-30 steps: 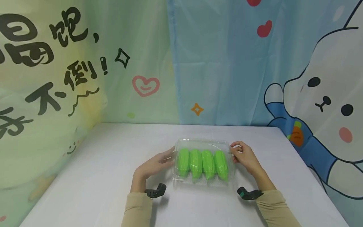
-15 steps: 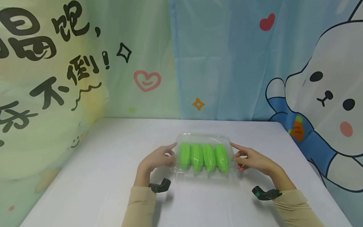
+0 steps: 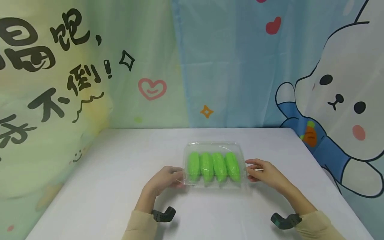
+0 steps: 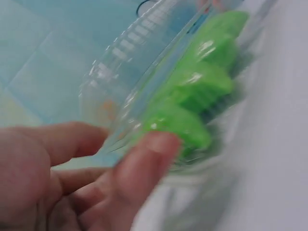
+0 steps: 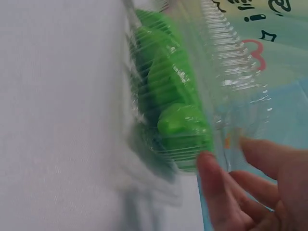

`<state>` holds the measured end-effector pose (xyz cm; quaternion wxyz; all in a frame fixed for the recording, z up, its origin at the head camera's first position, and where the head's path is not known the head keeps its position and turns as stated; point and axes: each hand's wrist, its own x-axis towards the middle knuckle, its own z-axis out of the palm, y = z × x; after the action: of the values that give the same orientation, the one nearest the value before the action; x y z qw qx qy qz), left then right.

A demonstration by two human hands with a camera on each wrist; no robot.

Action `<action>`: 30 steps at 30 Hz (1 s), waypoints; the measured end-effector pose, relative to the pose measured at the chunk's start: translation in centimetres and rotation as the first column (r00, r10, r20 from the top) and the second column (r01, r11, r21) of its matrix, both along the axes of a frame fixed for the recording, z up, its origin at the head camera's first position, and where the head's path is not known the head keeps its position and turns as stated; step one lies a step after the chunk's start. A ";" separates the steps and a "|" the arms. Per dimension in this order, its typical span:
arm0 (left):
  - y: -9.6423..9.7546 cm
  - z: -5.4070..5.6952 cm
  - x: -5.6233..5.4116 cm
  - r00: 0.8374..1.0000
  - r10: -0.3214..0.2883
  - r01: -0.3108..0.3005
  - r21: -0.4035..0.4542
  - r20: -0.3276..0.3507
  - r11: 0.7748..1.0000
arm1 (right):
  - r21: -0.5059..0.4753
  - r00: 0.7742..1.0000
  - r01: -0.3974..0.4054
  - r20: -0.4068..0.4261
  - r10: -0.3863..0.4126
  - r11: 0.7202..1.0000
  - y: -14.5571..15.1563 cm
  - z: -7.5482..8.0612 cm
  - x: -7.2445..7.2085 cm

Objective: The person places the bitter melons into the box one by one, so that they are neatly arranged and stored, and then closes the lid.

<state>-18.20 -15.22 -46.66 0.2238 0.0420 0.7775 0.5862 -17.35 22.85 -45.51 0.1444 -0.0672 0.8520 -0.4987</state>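
A clear plastic clamshell box (image 3: 214, 146) lies on the white table, its lid over a row of several glossy green, long, tapered pieces (image 3: 219, 166). At the box's left end my left hand (image 3: 165, 180) has thumb and forefinger on its edge. My right hand (image 3: 267, 173) pinches the opposite end, thumb and forefinger at the rim. In the left wrist view the thumb (image 4: 144, 163) overlaps the box's near corner, and the forefinger lies at the lid's edge. From the right wrist, the thumb (image 5: 211, 173) shows against the ridged side wall.
The white table (image 3: 126, 150) reaches back to a printed curtain (image 3: 222, 66) with hearts, lettering and a cartoon rabbit. Each wrist carries a black camera, one of them the left wrist camera (image 3: 164, 215).
Both hands have shifted along the box's ends toward me. Their forefingers, stretched to the far corners half a second ago, now bend at the side edges. The box stays about in place.
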 end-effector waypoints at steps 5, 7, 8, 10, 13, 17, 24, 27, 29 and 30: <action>-0.1 0.1 0.8 0.999 0.045 -0.045 0.022 -0.003 0.999 | -0.068 0.993 -0.050 0.105 0.057 0.996 0.0 0.4 0.8; -0.3 0.1 1.1 0.999 0.046 -0.046 0.032 0.005 0.998 | -0.113 0.989 -0.046 0.137 0.061 0.993 -0.1 0.3 0.9; -0.4 0.1 1.2 0.999 0.045 -0.045 0.036 0.013 0.998 | -0.135 0.987 -0.041 0.148 0.061 0.990 -0.2 0.1 1.0; -0.7 0.1 1.5 0.999 0.044 -0.045 0.044 0.026 0.998 | -0.176 0.984 -0.024 0.171 0.054 0.984 -0.3 -0.2 1.1; -0.8 0.1 1.8 0.998 0.049 -0.051 0.066 0.039 0.997 | -0.222 0.979 0.011 0.203 0.035 0.975 -0.6 -0.5 1.4; -0.6 0.0 2.0 0.996 0.072 -0.075 0.075 0.044 0.994 | -0.234 0.968 0.061 0.252 0.000 0.970 -1.0 -0.6 1.8; -0.2 -0.3 1.7 0.992 0.120 -0.122 0.068 0.043 0.990 | -0.245 0.955 0.069 0.296 0.007 0.967 -1.3 -0.1 2.4; -0.4 -0.4 1.8 0.992 0.116 -0.119 0.050 0.045 0.992 | -0.244 0.950 0.075 0.312 0.005 0.967 -1.4 0.0 2.6; -0.6 -0.6 2.0 0.993 0.104 -0.106 0.041 0.051 0.994 | -0.240 0.947 0.076 0.321 0.005 0.968 -1.5 0.0 2.7; -0.7 -0.7 2.1 0.994 0.098 -0.100 0.035 0.057 0.994 | -0.239 0.946 0.071 0.323 0.010 0.968 -1.4 -0.1 2.7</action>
<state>-16.13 -15.91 -47.36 0.2149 -0.0087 0.7609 0.6122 -14.65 21.43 -45.60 0.2641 0.0108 0.7492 -0.6073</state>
